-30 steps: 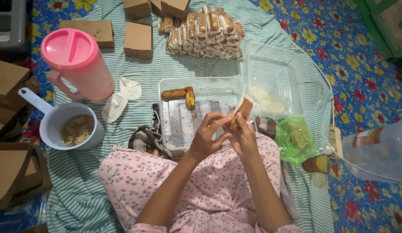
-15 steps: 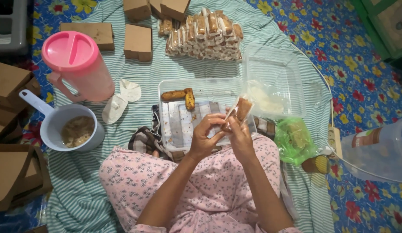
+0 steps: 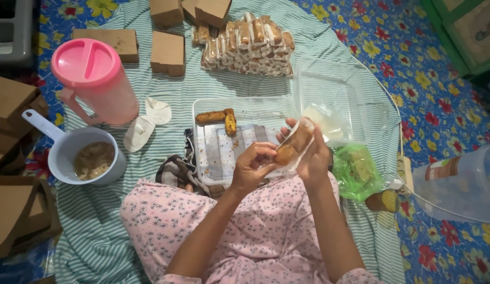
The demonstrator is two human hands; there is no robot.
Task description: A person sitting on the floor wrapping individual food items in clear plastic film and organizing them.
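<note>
- A green-and-white striped cloth (image 3: 97, 236) covers the floor, spread over a blue mat with a flower print (image 3: 445, 79).
- A person sits on the cloth in pink patterned clothing (image 3: 255, 231), seen from above, with both forearms reaching forward.
- A clear plastic tub (image 3: 461, 184) lies at the far right edge.
- A pink-lidded jug (image 3: 92, 79) stands at the left; just below it is a pale saucepan (image 3: 90, 160) holding a brownish mixture.
- Brown cardboard boxes (image 3: 168, 52) sit along the top and left edges.
- A stack of wrapped rolls (image 3: 250, 44) lies at the top centre.
- A clear rectangular container (image 3: 245, 105) sits in front of the person, with two fried rolls (image 3: 218, 117) in its far corner; its clear lid (image 3: 334, 94) stands propped up to the right.
- A green plastic bag (image 3: 358, 171) lies by the right forearm.
- The left hand (image 3: 250, 171) and right hand (image 3: 313, 158) meet above the container, fingers curled and closed around one browned roll in clear wrap (image 3: 292, 147), held tilted between them.
</note>
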